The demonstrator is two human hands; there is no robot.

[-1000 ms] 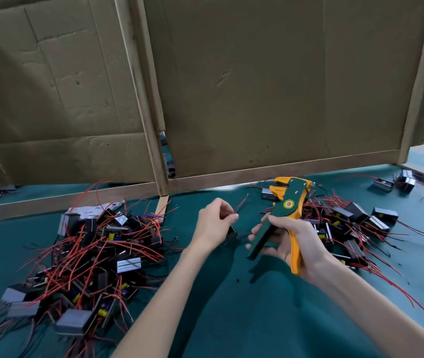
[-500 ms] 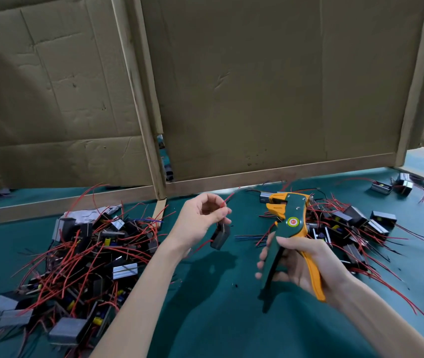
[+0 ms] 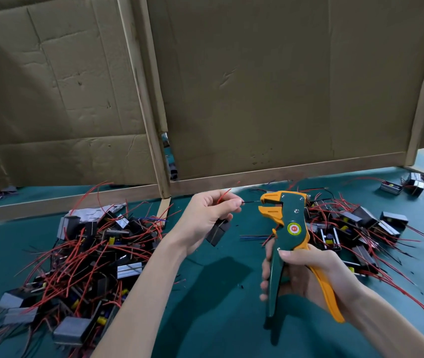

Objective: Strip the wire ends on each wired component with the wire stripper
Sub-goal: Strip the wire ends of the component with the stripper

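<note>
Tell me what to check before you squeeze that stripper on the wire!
1. The left hand pinches the black wire firmly: ok.
2. The right hand grips both handles of the wire stripper: ok.
3. The handles are spread and the jaws are apart, ready to bite: ok.
4. The black wire's tip points straight at the jaws: ok. Whether it is far enough in: cannot tell.
5. The component hangs below the left hand, away from the jaws: ok.
6. The red wire sticks up out of the left hand, clear of the jaws: ok.
</note>
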